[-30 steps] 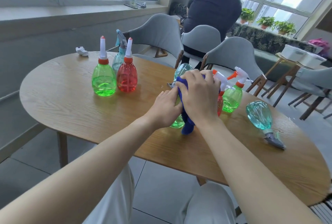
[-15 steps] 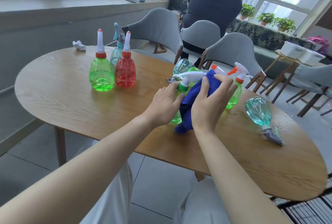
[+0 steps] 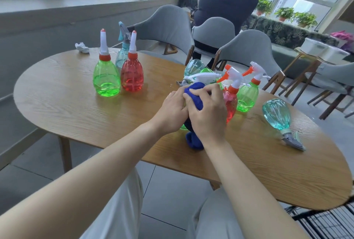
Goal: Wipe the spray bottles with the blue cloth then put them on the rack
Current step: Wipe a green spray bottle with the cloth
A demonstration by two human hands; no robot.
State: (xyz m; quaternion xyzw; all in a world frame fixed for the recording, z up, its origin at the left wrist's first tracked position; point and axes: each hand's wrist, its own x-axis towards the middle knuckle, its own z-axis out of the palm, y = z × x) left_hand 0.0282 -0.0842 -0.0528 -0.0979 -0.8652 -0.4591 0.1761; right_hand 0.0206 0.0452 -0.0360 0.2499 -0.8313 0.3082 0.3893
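Two hands on one bottle: left hand (image 3: pixel 172 112) wraps the body of the green trigger bottle (image 3: pixel 201 76) from the left. Right hand (image 3: pixel 208 116) has its fingers curled over the blue cloth (image 3: pixel 195 93), pressing it to the bottle's near side and shoulder. Bottle stands upright on the table (image 3: pixel 57 95), right of centre, with its base just showing under the left hand.

Delta: 1 s ago the cloth and right hand capped the spray head. 0.5 s ago the cloth sat on the right side by the head. Now it's down on the body and the white head is bare. Read: head done, body pass running. Racking this one comes next, I'd guess.

Around:
- red trigger bottle (image 3: pixel 230 102) just right of the right hand, upright
- second green trigger bottle (image 3: pixel 247 96) right of that, upright
- far teal bottle (image 3: pixel 194 67) on its side behind the cluster
- right teal bottle (image 3: pixel 276 114) on its side, well apart
- left group, all upright: green nozzle bottle (image 3: pixel 106 79), red nozzle bottle (image 3: pixel 132 77), upright teal bottle (image 3: pixel 122 56) behind them
- white crumpled wad (image 3: pixel 82 47) far left

In the way: the red trigger bottle sits tight beside the wiping hand, so it's a knock risk. Black wire grid (image 3: pixel 325 223) at the near right, below the table edge, may be the rack. Can't tell.
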